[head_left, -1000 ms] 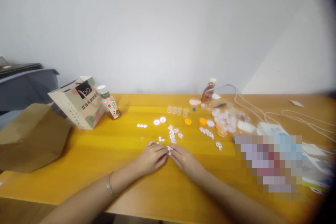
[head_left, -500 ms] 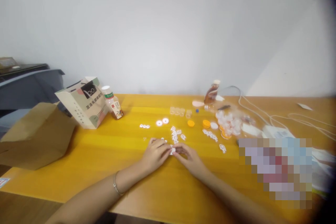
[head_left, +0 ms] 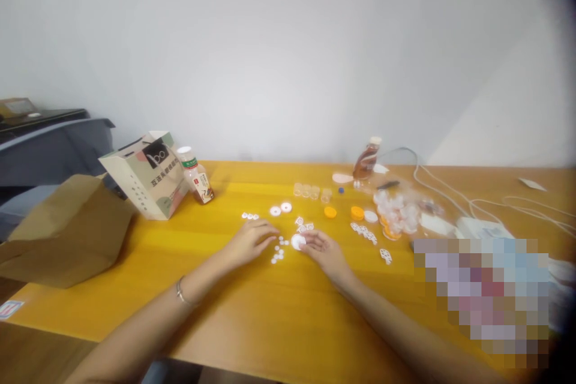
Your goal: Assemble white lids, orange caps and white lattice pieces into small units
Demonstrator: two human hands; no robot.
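Note:
Between the thumb and fingers of my right hand [head_left: 327, 257] is a white round disc [head_left: 296, 242], like a cap. My left hand [head_left: 251, 241] hovers to the left with its fingers stretched and the thumb apart, nothing visible in it. Small white round pieces [head_left: 279, 251] are scattered on the table between both hands. Just beyond the disc lie flat white cut-out parts [head_left: 300, 222], partly hidden by my right hand. Two white rings [head_left: 280, 209] and a row of small white pieces [head_left: 249, 216] sit farther back.
Clear little cups [head_left: 311, 192], orange lids [head_left: 357, 213] and more cut-out parts [head_left: 363, 232] lie at centre right. A pile of clear plastic pieces [head_left: 398, 211] and a brown bottle [head_left: 366, 158] stand beyond. At left are a labelled bottle [head_left: 196, 177], a paper bag [head_left: 150, 177] and a cardboard box [head_left: 74, 234].
My hands, formerly together over a white piece, have parted. The left has moved left and let go, uncovering the small round pieces; the right has shifted slightly away, holding the disc.

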